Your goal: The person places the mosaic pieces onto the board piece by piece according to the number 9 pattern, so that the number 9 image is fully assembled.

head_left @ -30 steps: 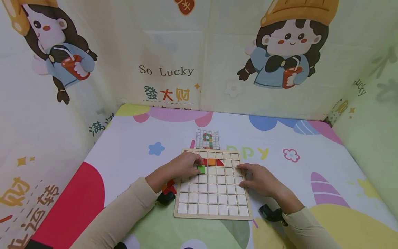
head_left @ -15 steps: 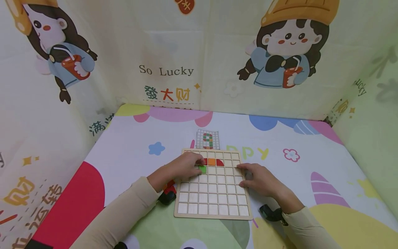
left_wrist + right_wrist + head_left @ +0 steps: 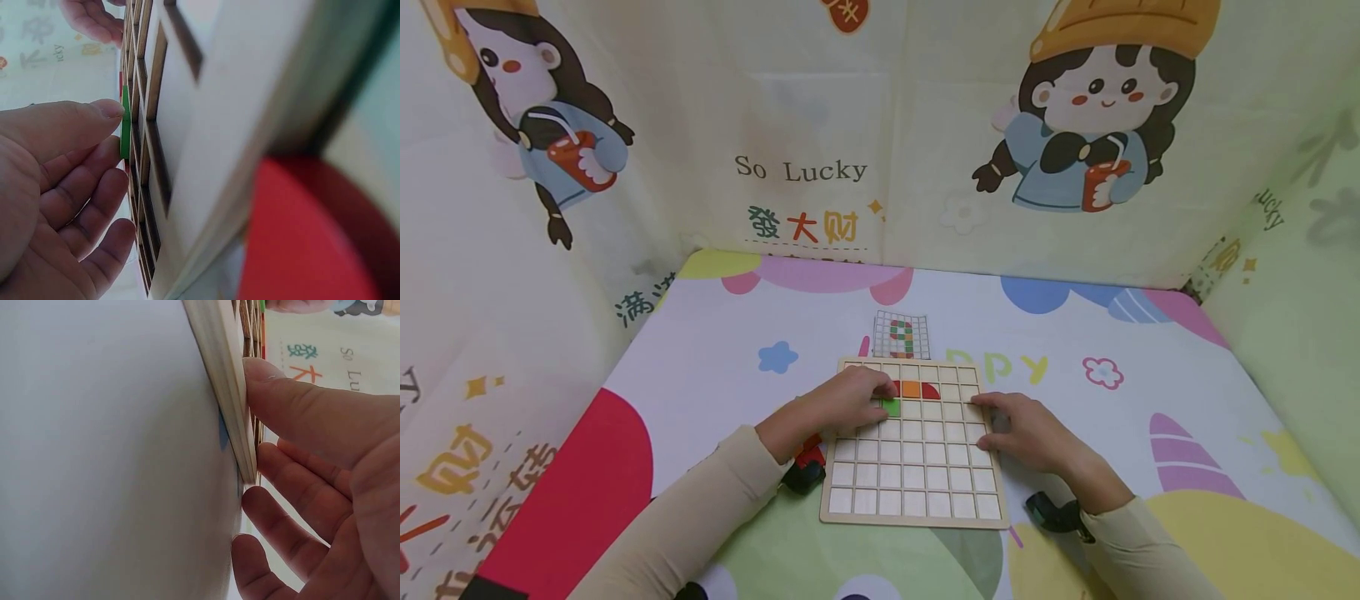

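Observation:
In the head view my left hand (image 3: 842, 398) pinches a green square tile (image 3: 892, 408) between thumb and index finger, over the upper left of a wooden grid board (image 3: 917, 523). The left wrist view shows the green tile (image 3: 125, 125) upright on edge-on view against the grid, thumb on its near face. Just above it lie an orange square tile (image 3: 911, 389) and a red quarter-round tile (image 3: 930, 391); another red piece is partly covered by my fingers. My right hand (image 3: 1026, 429) rests at the board's right edge, thumb and fingertips touching it, fingers spread.
A printed card (image 3: 901, 336) with a coloured grid figure lies behind the board. Red pieces (image 3: 811, 454) sit left of the board, partly under my left wrist. A patterned cloth (image 3: 1075, 333) covers the table, with printed curtains around it.
The green tile and my left fingertips have shifted slightly to the right across the board. My right hand and the board have stayed put.

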`<action>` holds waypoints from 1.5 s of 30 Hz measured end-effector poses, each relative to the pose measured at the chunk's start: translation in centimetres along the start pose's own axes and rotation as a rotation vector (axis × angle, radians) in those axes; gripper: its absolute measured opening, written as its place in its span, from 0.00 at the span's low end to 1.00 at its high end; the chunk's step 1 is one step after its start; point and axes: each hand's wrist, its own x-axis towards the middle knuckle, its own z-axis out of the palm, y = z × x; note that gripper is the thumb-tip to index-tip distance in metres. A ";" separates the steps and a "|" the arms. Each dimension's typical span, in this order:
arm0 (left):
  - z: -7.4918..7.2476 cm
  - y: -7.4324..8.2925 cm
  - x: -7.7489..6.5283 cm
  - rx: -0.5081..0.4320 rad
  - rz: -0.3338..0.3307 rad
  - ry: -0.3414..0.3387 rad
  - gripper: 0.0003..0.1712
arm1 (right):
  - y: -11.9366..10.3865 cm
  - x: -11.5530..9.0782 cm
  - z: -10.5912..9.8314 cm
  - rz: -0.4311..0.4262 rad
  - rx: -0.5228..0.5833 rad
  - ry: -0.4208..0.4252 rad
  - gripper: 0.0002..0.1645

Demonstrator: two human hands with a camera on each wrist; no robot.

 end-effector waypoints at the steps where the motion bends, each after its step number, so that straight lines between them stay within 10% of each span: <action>1: 0.0 0.0 0.0 0.000 0.001 -0.001 0.16 | 0.0 0.0 0.0 -0.001 -0.001 0.000 0.34; 45: -0.2 0.0 -0.8 -0.029 0.001 -0.013 0.17 | 0.1 0.0 -0.2 -0.019 0.001 -0.004 0.34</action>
